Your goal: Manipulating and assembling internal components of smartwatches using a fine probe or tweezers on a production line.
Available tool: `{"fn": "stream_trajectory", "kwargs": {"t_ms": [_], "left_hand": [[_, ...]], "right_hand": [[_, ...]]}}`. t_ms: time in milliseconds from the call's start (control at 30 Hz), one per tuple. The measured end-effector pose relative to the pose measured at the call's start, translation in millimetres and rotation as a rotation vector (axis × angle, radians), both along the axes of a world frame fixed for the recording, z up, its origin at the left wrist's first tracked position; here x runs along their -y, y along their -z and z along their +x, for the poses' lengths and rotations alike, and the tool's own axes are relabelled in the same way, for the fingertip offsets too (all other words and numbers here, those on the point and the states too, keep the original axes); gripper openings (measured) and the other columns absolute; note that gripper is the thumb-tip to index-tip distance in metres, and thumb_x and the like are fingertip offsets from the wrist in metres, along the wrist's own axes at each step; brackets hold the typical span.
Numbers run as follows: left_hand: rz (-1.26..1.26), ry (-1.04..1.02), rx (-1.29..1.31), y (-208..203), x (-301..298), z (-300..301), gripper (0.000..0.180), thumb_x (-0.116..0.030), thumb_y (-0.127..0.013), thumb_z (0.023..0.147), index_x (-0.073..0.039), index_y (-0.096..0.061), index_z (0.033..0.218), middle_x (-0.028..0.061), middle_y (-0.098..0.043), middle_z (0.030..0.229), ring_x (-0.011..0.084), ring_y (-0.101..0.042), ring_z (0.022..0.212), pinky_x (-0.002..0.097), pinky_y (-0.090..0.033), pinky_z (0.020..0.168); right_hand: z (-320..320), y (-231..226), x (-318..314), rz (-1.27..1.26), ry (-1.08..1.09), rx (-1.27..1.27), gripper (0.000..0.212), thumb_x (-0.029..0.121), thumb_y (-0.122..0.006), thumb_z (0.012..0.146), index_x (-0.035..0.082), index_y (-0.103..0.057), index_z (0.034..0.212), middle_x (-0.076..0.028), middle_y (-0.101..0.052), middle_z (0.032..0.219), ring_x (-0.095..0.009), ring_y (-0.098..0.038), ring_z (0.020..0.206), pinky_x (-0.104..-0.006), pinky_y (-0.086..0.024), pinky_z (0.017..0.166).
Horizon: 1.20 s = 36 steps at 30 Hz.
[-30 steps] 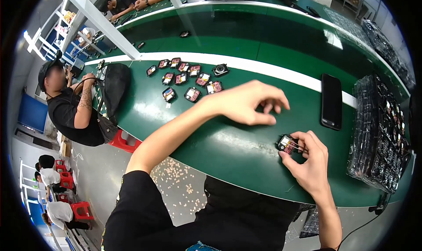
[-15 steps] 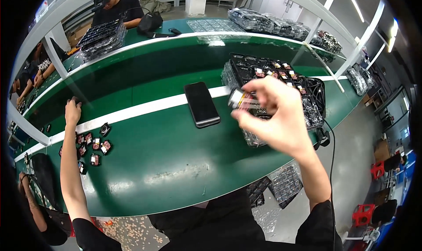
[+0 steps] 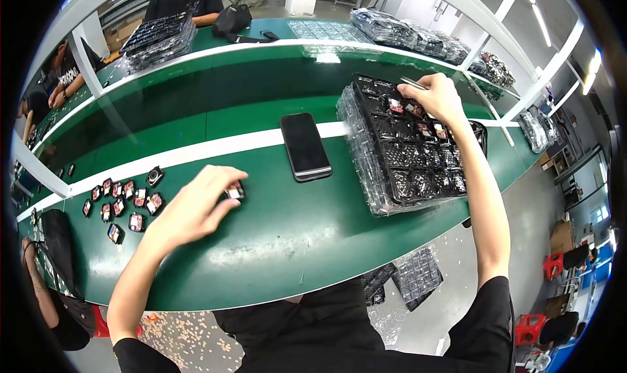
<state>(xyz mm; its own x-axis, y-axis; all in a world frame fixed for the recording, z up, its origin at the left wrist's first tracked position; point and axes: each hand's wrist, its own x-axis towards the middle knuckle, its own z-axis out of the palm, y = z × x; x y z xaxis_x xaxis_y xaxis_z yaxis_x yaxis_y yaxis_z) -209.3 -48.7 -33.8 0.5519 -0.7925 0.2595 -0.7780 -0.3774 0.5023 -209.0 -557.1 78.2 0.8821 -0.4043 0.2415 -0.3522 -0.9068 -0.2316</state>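
Note:
My left hand (image 3: 194, 206) is over the green bench, thumb and forefinger closed round a small black square module (image 3: 234, 191) with a red and white face. To its left, several similar modules (image 3: 136, 222) lie loose, one with a round dark ring (image 3: 154, 176). My right hand (image 3: 436, 98) is above the far part of a black compartment tray (image 3: 408, 154), fingers pinched on a thin grey metal tool (image 3: 413, 83), perhaps tweezers. Modules (image 3: 396, 106) sit in some tray compartments; the hand and forearm hide others. This tray tops a stack of clear plastic trays (image 3: 361, 161).
A dark phone (image 3: 305, 145) lies between my hands on the bench (image 3: 281, 242). White frame posts (image 3: 88, 66) rise beyond. Across the bench are a person (image 3: 183, 4), a tray stack (image 3: 159, 40) and a black bag (image 3: 232, 21). Further trays (image 3: 418, 278) lie on the floor.
My left hand has come from the far left back to mid-bench, a module now in its fingers. My right hand has moved from beside the phone to the tray's far part. The view has shifted slightly.

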Motion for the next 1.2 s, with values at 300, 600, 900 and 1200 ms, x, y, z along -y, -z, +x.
{"fn": "stream_trajectory", "kwargs": {"t_ms": [300,600,900,1200], "left_hand": [[-0.143,0.163,-0.147,31.2,4.6,-15.8,0.071,-0.008,-0.08,0.091,-0.004,-0.056,0.157,0.0175,-0.062,0.154,0.0387,-0.058,0.143,0.0492,-0.048,0.12],[-0.003,-0.113,0.039,36.4,6.5,-25.8,0.08,-0.042,-0.102,0.07,-0.006,-0.07,0.133,0.01,-0.066,0.122,0.0309,-0.064,0.113,0.0431,-0.05,0.1],[-0.061,-0.124,0.056,45.9,9.8,-27.6,0.055,-0.024,-0.099,0.075,-0.009,-0.074,0.121,0.0047,-0.071,0.11,0.0243,-0.065,0.101,0.0381,-0.045,0.091],[-0.073,-0.04,-0.18,42.6,7.9,-24.2,0.055,-0.024,-0.097,0.074,-0.004,-0.077,0.122,0.0044,-0.07,0.097,0.0197,-0.051,0.077,0.0346,-0.041,0.082]], "right_hand": [[-126.4,-33.4,-144.7,0.584,-0.394,0.087,0.028,0.021,-0.065,0.112,-0.001,-0.075,0.127,0.009,-0.06,0.092,-0.001,-0.043,0.077,-0.0207,-0.031,0.067],[-117.0,114.7,-224.8,0.65,-0.8,0.103,0.022,-0.004,-0.081,0.095,-0.004,-0.083,0.116,-0.006,-0.059,0.07,-0.01,-0.049,0.056,-0.0285,-0.037,0.053],[-93.9,156.2,-230.8,0.839,-0.733,0.186,0.015,-0.003,-0.085,0.091,-0.003,-0.086,0.106,0.0,-0.06,0.066,-0.002,-0.046,0.056,-0.0241,-0.029,0.05],[-97.4,161.6,-232.1,0.842,-0.775,0.156,0.014,-0.008,-0.082,0.084,-0.005,-0.084,0.098,-0.001,-0.062,0.065,-0.003,-0.045,0.049,-0.0233,-0.028,0.047]]}}
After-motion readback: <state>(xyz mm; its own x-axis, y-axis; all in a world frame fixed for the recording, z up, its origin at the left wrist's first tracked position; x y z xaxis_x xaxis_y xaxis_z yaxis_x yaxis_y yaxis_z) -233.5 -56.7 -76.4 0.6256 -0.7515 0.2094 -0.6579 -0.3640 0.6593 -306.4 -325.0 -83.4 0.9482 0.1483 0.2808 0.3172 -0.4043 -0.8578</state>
